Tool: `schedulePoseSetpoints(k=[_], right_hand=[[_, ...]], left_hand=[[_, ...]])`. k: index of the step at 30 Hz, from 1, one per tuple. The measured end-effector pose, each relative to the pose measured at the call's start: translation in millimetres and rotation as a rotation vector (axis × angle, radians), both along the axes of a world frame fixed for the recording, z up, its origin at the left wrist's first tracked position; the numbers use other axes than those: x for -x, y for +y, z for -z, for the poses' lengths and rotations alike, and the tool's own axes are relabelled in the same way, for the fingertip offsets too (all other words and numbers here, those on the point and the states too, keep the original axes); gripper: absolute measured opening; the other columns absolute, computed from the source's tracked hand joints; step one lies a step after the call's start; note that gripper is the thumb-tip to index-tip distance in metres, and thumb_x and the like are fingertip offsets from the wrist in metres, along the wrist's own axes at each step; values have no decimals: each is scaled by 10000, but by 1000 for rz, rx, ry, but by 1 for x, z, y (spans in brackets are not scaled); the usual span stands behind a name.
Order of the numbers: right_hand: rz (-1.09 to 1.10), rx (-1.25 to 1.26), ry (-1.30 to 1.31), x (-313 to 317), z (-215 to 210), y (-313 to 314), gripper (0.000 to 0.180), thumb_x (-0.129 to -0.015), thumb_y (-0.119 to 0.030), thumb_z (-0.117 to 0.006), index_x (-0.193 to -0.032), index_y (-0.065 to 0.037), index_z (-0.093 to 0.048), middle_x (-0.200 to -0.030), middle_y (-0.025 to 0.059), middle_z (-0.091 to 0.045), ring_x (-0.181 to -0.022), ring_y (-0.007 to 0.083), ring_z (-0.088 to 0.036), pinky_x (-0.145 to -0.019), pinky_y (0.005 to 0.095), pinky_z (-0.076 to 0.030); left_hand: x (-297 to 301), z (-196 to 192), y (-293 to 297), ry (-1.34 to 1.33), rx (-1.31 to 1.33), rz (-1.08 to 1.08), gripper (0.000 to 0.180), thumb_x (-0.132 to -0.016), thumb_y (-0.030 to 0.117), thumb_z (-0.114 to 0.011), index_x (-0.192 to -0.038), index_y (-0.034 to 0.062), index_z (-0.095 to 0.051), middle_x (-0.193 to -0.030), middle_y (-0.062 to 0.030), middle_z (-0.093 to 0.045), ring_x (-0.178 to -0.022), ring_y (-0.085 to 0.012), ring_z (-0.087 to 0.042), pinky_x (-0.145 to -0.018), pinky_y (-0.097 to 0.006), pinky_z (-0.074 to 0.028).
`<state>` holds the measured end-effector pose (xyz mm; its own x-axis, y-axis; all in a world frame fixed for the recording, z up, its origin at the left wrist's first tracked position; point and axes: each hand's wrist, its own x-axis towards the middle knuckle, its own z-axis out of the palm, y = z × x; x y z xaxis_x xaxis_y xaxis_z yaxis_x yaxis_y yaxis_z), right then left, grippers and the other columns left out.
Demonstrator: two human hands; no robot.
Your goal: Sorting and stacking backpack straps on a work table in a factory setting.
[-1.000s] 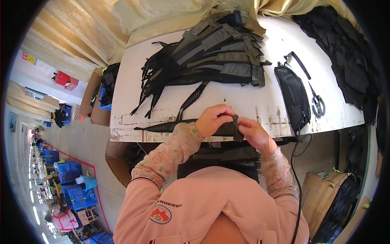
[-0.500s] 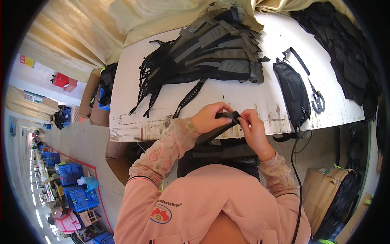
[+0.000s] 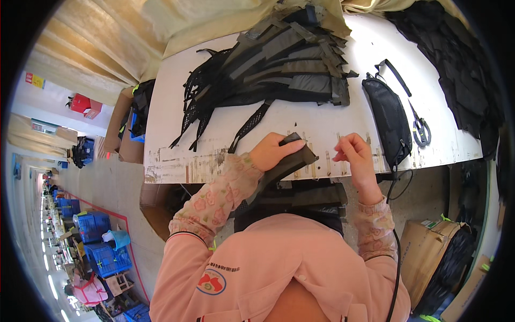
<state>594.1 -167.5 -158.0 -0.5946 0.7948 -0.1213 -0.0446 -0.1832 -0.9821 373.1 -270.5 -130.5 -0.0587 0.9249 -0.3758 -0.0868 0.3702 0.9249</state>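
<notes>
Evidently the left hand [image 3: 271, 153] bears the load: its thumb lies over the dark fabric strip [image 3: 292, 165] and its fingers seem tucked beneath, a clamp that keeps the squared end flat and exposed on the right-hand side. That strip is above the near edge of the tabletop [image 3: 332, 121], its other end sloping down toward the lap, so the worked end sits within easy reach of both hands.

Apart from it, the right hand [image 3: 358, 160] is raised with its fingers bent; they are too small in view to tell whether they pinch anything thin.

Beyond, a fanned pile of strips [image 3: 300, 88] lies with its fabric ends mostly to the right and its mesh tails to the left, probably to keep them sorted. One mesh tail [image 3: 251, 127] trails nearer the person. The black pouch [image 3: 387, 121] rests off to the right, leaving room between.
</notes>
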Motion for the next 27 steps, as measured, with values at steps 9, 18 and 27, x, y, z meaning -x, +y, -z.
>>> schedulePoseSetpoints(k=[9, 18, 27], right_hand=[[-211, -108, -95, 8, -6, -18, 164, -825, -95, -698, -819, -23, -551, -693, -8, -561, -645, 49, -493, -568, 213, -411], [-252, -608, -867, -46, 17, 6, 211, -742, -195, -742, -828, -38, -632, -695, 144, -622, -628, 286, -594, -609, 378, -473], [571, -990, -698, 89, 79, 161, 410, -822, -261, -700, -1101, -16, -525, -841, 125, -627, -749, 268, -607, -687, 370, -486]], left_hand=[[-14, 18, -1, 193, -209, 282, 365, -863, 352, -672, -979, 6, -674, -824, -74, -666, -761, -89, -564, -679, -280, -468], [-28, 91, -70, 937, -476, 552, 291, -826, 236, -684, -1047, 66, -603, -900, -122, -602, -863, -330, -582, -757, -409, -492], [-21, 68, -38, 734, -410, 493, 215, -856, 191, -641, -1027, 66, -610, -949, -120, -622, -875, -310, -599, -755, -392, -492]])
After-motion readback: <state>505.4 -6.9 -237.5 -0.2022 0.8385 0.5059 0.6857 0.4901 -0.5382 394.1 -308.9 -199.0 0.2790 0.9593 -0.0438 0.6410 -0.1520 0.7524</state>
